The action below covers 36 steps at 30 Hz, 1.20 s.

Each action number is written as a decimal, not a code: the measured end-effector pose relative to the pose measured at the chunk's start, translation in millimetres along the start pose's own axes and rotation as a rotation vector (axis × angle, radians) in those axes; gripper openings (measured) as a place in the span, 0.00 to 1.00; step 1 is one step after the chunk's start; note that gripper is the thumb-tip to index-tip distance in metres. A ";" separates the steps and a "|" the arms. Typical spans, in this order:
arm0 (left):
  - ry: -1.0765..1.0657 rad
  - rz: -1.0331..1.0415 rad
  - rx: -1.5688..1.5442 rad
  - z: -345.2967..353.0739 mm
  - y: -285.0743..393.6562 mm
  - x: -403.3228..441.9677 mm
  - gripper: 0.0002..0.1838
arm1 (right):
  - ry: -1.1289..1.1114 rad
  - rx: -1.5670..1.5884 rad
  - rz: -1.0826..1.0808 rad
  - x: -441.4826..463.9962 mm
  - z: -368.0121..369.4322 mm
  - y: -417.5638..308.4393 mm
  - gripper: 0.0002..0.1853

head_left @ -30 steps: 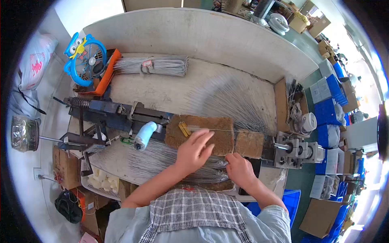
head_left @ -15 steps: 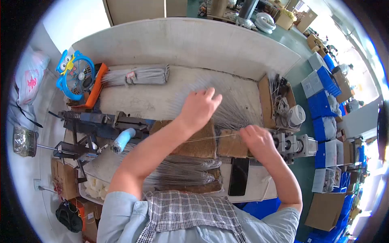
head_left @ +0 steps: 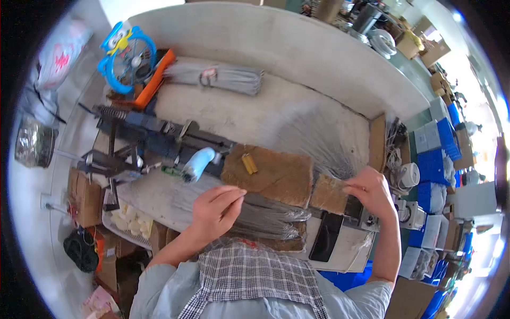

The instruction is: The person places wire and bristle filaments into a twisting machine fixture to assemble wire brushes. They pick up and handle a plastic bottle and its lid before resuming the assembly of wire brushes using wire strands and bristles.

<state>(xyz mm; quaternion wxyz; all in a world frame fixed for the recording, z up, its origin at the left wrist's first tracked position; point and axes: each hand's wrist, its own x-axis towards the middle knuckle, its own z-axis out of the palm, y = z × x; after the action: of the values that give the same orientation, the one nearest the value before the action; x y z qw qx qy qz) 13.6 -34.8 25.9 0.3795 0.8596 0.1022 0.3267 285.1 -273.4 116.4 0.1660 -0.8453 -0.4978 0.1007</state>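
Observation:
My left hand [head_left: 217, 211] is held in a pinch at the lower left corner of a brown fibrous pad [head_left: 268, 173]. Anything between its thumb and finger is too fine to make out. My right hand [head_left: 371, 190] is also pinched, over the right edge of a smaller brown pad [head_left: 329, 194]; what it grips is not clear. Beyond the pads, a fanned bundle of thin grey wires [head_left: 321, 138] spreads across the table, its gathered end near my right hand. A small yellow piece [head_left: 249, 164] lies on the larger pad.
A dark metal fixture [head_left: 159, 135] with a blue-wrapped handle [head_left: 199, 162] stands left. Behind are a tied wire bundle [head_left: 234, 78] and a blue fan [head_left: 127, 58]. More wires [head_left: 265, 218] and a black phone [head_left: 326, 237] lie nearest me. A low partition [head_left: 297, 45] bounds the back.
My left hand has come back from above the fanned wires to the near side of the large pad. A thin strand seen earlier by my right hand is indistinct now. The view has shifted.

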 end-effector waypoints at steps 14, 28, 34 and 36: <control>0.084 -0.894 -1.018 -29.8 -42.4 1.6 0.17 | 0.226 0.130 -0.287 134.7 125.7 -133.9 0.05; -0.300 -0.829 -0.397 4.5 -74.0 19.5 0.25 | 0.232 0.242 -0.282 123.9 118.4 -133.4 0.08; 0.098 -0.869 -1.094 34.4 -39.5 23.4 0.09 | 0.315 0.335 -0.400 67.2 111.0 -119.6 0.09; 0.088 -0.760 -0.969 47.6 -46.4 16.4 0.07 | 0.163 0.318 -0.277 54.3 126.2 -114.8 0.11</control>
<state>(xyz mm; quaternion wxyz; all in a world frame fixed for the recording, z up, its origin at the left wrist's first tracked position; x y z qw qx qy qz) 59.9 -23.6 -23.3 0.8121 0.4787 0.2568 0.2131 176.3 -151.6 43.2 0.3489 -0.7376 -0.5718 0.0853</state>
